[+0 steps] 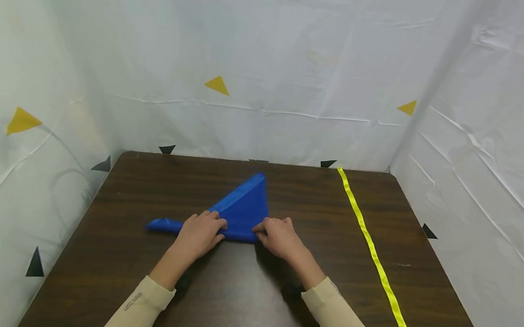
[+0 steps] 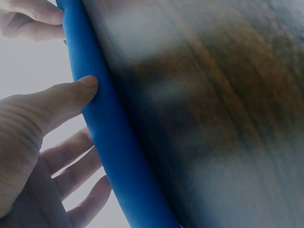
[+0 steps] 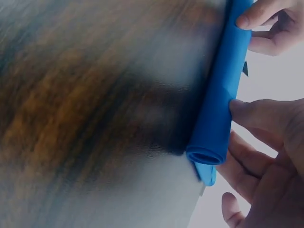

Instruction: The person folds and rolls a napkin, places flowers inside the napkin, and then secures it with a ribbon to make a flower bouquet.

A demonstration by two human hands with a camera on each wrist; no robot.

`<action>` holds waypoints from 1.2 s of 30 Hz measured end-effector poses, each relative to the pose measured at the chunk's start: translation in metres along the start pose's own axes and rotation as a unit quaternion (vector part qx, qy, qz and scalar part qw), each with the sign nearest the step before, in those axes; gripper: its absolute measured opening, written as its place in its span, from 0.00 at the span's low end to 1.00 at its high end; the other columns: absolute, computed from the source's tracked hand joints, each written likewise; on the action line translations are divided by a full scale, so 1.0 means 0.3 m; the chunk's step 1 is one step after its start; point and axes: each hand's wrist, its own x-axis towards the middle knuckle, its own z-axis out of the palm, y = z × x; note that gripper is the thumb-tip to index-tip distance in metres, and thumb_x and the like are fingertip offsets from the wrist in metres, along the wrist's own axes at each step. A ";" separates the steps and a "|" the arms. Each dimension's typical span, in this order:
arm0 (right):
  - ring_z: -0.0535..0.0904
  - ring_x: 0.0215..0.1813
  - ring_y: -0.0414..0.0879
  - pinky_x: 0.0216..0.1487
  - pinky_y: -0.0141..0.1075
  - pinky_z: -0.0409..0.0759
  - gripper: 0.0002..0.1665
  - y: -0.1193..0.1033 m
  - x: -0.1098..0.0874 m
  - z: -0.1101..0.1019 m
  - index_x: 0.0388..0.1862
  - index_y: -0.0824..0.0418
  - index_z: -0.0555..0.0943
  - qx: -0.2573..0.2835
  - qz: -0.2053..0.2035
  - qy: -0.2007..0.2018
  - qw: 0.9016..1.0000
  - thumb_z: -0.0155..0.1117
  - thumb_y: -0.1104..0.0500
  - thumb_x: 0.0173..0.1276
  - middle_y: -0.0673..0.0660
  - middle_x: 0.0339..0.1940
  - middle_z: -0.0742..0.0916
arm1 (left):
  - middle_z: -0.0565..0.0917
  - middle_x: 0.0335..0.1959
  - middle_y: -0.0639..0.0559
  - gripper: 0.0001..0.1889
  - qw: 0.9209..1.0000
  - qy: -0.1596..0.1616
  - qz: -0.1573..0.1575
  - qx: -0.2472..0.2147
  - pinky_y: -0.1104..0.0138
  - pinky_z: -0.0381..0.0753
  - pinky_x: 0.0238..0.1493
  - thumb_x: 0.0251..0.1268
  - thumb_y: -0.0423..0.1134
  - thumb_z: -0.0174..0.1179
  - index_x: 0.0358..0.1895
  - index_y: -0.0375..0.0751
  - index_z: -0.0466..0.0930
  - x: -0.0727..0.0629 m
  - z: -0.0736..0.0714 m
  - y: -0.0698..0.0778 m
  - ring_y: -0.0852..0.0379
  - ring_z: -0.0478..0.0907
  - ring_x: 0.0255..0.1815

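Blue cloth napkin (image 1: 244, 208), rolled along its near edge, lies mid-table (image 1: 120, 195). Left hand (image 1: 197, 233) and right hand (image 1: 278, 237) both grip the roll, thumbs and curled fingers (image 2: 76, 161) pinching it. Yellow ribbon (image 1: 369, 242) lies well right of the napkin.

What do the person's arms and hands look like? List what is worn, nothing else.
Both arms wear long cream-beige sleeves with ribbed cuffs that end at the wrists. The left sleeve carries a small printed marking near its cuff, too small to read. The left hand and right hand are bare: no gloves, rings or watch visible.
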 end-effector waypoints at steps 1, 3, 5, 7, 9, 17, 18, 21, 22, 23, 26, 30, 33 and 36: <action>0.86 0.62 0.52 0.56 0.53 0.68 0.11 0.000 -0.003 -0.001 0.54 0.51 0.93 0.001 -0.002 -0.001 1.000 0.70 0.56 0.78 0.53 0.56 0.92 | 0.86 0.48 0.52 0.09 1.000 0.003 0.000 0.000 0.47 0.84 0.55 0.71 0.46 0.74 0.50 0.52 0.91 0.000 0.002 -0.001 0.48 0.84 0.54; 0.85 0.62 0.52 0.58 0.53 0.71 0.10 0.001 -0.006 -0.004 0.53 0.52 0.91 0.000 -0.005 0.000 1.000 0.72 0.54 0.77 0.53 0.55 0.90 | 0.86 0.48 0.52 0.08 1.000 0.009 -0.002 0.001 0.48 0.84 0.53 0.72 0.46 0.73 0.50 0.53 0.92 0.001 0.005 -0.001 0.48 0.83 0.54; 0.83 0.61 0.52 0.58 0.54 0.73 0.11 0.002 -0.007 -0.005 0.52 0.51 0.89 -0.004 -0.009 0.004 1.000 0.74 0.51 0.75 0.53 0.53 0.87 | 0.86 0.48 0.52 0.09 1.000 0.011 -0.007 0.004 0.48 0.84 0.53 0.73 0.46 0.72 0.51 0.54 0.92 0.002 0.007 -0.003 0.49 0.82 0.54; 0.82 0.60 0.52 0.59 0.54 0.75 0.14 0.004 -0.004 0.001 0.52 0.51 0.87 -0.016 -0.011 0.007 1.000 0.77 0.48 0.73 0.53 0.53 0.85 | 0.86 0.48 0.52 0.09 1.000 0.010 -0.013 0.007 0.49 0.84 0.53 0.75 0.47 0.70 0.52 0.54 0.92 0.004 0.009 -0.004 0.49 0.82 0.53; 0.80 0.60 0.53 0.59 0.55 0.75 0.17 0.004 -0.002 0.009 0.53 0.51 0.87 -0.027 -0.014 0.007 1.000 0.78 0.48 0.71 0.53 0.53 0.84 | 0.85 0.47 0.53 0.09 1.000 0.011 -0.017 0.009 0.50 0.83 0.52 0.75 0.47 0.70 0.53 0.55 0.92 0.004 0.009 -0.005 0.50 0.82 0.52; 0.77 0.60 0.54 0.61 0.59 0.72 0.17 -0.016 -0.019 0.025 0.56 0.53 0.89 -0.090 -0.027 0.007 0.996 0.77 0.50 0.72 0.54 0.54 0.87 | 0.86 0.43 0.52 0.08 1.000 0.015 -0.012 0.001 0.50 0.83 0.49 0.76 0.46 0.69 0.51 0.51 0.88 0.000 0.000 -0.004 0.49 0.84 0.47; 0.77 0.59 0.53 0.61 0.59 0.71 0.17 -0.020 -0.022 0.022 0.56 0.53 0.90 -0.093 -0.030 0.008 0.995 0.77 0.50 0.72 0.54 0.53 0.88 | 0.86 0.43 0.52 0.08 1.000 0.016 -0.013 0.002 0.51 0.84 0.48 0.76 0.47 0.70 0.50 0.51 0.87 -0.001 -0.001 -0.004 0.49 0.84 0.46; 0.78 0.56 0.52 0.60 0.60 0.70 0.15 -0.028 -0.032 0.012 0.55 0.53 0.91 -0.093 -0.040 0.011 0.995 0.77 0.51 0.73 0.53 0.51 0.90 | 0.85 0.40 0.53 0.08 1.000 0.015 -0.010 0.003 0.52 0.84 0.45 0.76 0.47 0.69 0.48 0.50 0.83 -0.005 0.000 -0.004 0.51 0.84 0.42; 0.78 0.55 0.52 0.60 0.60 0.69 0.15 -0.029 -0.034 0.009 0.55 0.53 0.90 -0.089 -0.042 0.013 0.995 0.77 0.51 0.73 0.53 0.51 0.90 | 0.84 0.39 0.54 0.08 1.000 0.013 -0.008 0.003 0.52 0.83 0.45 0.76 0.47 0.69 0.47 0.50 0.83 -0.008 -0.001 -0.004 0.51 0.83 0.40; 0.79 0.55 0.52 0.59 0.60 0.69 0.14 -0.029 -0.036 0.008 0.55 0.52 0.89 -0.084 -0.043 0.014 0.995 0.77 0.51 0.73 0.53 0.51 0.91 | 0.84 0.39 0.54 0.08 1.000 0.012 -0.005 0.003 0.53 0.83 0.44 0.77 0.47 0.69 0.47 0.50 0.83 -0.010 0.000 -0.004 0.52 0.82 0.39; 0.80 0.53 0.51 0.58 0.59 0.68 0.13 -0.024 -0.041 0.009 0.53 0.50 0.87 -0.066 -0.041 0.024 0.997 0.77 0.52 0.72 0.52 0.51 0.92 | 0.84 0.40 0.53 0.08 1.000 0.009 0.000 -0.002 0.53 0.83 0.44 0.77 0.48 0.68 0.48 0.50 0.83 -0.017 0.001 -0.004 0.52 0.82 0.40; 0.81 0.55 0.52 0.58 0.60 0.68 0.13 -0.020 -0.044 0.008 0.54 0.51 0.88 -0.049 -0.038 0.024 0.998 0.76 0.53 0.73 0.52 0.51 0.92 | 0.86 0.46 0.53 0.12 1.000 -0.001 -0.004 -0.009 0.51 0.85 0.49 0.75 0.50 0.70 0.51 0.50 0.85 -0.026 -0.002 -0.002 0.50 0.84 0.46; 0.82 0.57 0.54 0.56 0.58 0.72 0.13 -0.022 -0.045 0.002 0.56 0.52 0.90 -0.041 -0.036 0.015 0.998 0.74 0.53 0.75 0.54 0.53 0.90 | 0.86 0.48 0.52 0.13 1.000 -0.009 -0.005 -0.012 0.50 0.85 0.51 0.74 0.51 0.71 0.53 0.50 0.87 -0.033 -0.008 0.000 0.50 0.84 0.50; 0.82 0.58 0.55 0.52 0.55 0.75 0.14 -0.024 -0.045 0.001 0.57 0.53 0.91 -0.037 -0.036 0.010 0.999 0.72 0.53 0.77 0.55 0.54 0.88 | 0.86 0.49 0.51 0.12 1.000 -0.009 -0.003 -0.012 0.50 0.85 0.51 0.75 0.50 0.71 0.53 0.49 0.89 -0.036 -0.012 0.002 0.49 0.83 0.51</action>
